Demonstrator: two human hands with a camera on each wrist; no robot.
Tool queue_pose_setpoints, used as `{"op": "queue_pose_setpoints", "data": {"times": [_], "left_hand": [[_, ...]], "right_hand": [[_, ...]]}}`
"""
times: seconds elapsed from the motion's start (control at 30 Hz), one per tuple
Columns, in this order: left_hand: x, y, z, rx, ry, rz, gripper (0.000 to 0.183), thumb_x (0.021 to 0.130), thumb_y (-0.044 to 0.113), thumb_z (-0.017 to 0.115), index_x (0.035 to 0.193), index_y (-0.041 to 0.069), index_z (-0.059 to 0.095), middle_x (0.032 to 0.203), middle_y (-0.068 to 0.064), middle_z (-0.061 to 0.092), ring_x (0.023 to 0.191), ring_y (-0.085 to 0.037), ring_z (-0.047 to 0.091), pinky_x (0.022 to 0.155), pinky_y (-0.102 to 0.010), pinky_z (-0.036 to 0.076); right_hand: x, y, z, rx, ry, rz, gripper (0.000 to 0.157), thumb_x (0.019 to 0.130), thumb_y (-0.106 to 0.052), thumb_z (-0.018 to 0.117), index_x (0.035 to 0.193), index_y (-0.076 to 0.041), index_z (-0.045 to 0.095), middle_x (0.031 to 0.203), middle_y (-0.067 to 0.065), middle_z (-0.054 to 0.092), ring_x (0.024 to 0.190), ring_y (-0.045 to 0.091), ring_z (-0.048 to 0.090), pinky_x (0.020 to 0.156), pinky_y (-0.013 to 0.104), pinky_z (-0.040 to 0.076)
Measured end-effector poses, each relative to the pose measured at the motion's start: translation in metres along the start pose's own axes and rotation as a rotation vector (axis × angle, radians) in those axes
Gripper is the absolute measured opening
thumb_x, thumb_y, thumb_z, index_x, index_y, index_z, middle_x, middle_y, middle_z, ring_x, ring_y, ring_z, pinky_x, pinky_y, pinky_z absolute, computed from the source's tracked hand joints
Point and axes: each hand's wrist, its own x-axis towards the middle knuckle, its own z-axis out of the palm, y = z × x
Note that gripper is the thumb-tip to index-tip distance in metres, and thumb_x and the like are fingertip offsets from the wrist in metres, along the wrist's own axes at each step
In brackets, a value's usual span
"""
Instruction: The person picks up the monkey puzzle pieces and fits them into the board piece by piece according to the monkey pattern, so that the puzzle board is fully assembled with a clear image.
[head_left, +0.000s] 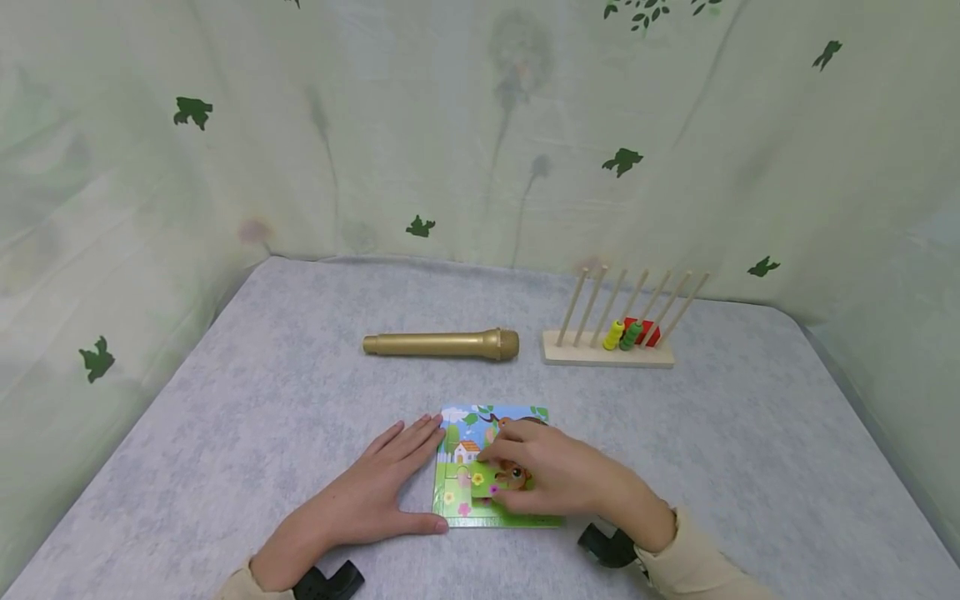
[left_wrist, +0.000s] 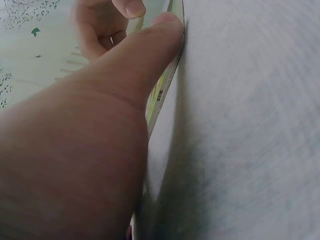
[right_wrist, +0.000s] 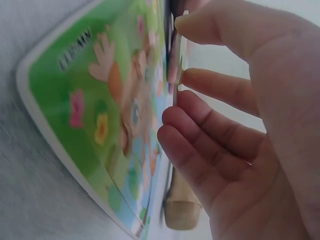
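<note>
A colourful jigsaw puzzle board [head_left: 495, 520] with a cartoon animal, a small house and flowers lies flat in the head view. My left hand [head_left: 375, 483] rests spread at its left edge, thumb at the lower corner and fingertips by the upper left side. Over the board, my right hand [head_left: 562, 467] pinches a green puzzle piece [head_left: 482, 480] printed with flowers. In the right wrist view the piece [right_wrist: 178, 65] appears edge-on between thumb and fingers, raised above the board [right_wrist: 75, 100]. The right hand hides part of the picture.
Behind the board lies a gold toy microphone [head_left: 435, 344]. To its right stands a wooden peg stand [head_left: 600, 358] with upright rods, yellow and green beads and a red block [head_left: 651, 333]. A leaf-print curtain [head_left: 465, 125] borders the grey cloth-covered table [head_left: 262, 400].
</note>
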Motion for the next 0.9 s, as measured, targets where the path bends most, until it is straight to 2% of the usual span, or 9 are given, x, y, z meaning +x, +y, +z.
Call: {"op": "queue_pose_setpoints", "data": {"times": [0.37,0.7,0.9], "left_hand": [[0.000,-0.001,0.001,0.007,0.008,0.015,0.111,0.083,0.076,0.066,0.164,0.012,0.027,0.173,0.001,0.016,0.160,-0.021,0.016,0.124,-0.017,-0.009],[0.000,0.000,0.001,0.027,0.026,0.028,0.111,0.083,0.076,0.067,0.164,0.010,0.029,0.173,-0.001,0.019,0.159,-0.022,0.018,0.125,-0.017,-0.008],[0.000,0.000,0.001,0.041,0.032,0.031,0.111,0.083,0.076,0.067,0.164,0.010,0.029,0.173,-0.001,0.019,0.159,-0.022,0.018,0.125,-0.017,-0.009]], "right_hand": [[0.005,-0.005,0.012,-0.011,0.007,0.004,0.031,0.094,-0.033,0.074,0.121,-0.018,0.073,0.107,-0.009,0.062,0.087,0.000,0.049,0.077,0.010,0.046],[0.008,-0.007,0.022,-0.005,0.059,-0.037,0.029,0.092,-0.033,0.077,0.117,-0.018,0.074,0.097,-0.011,0.060,0.083,-0.002,0.047,0.073,0.006,0.040],[0.009,-0.010,0.024,-0.021,0.046,-0.036,0.028,0.093,-0.034,0.076,0.116,-0.020,0.074,0.103,-0.010,0.062,0.087,0.000,0.051,0.077,0.008,0.043]]}}
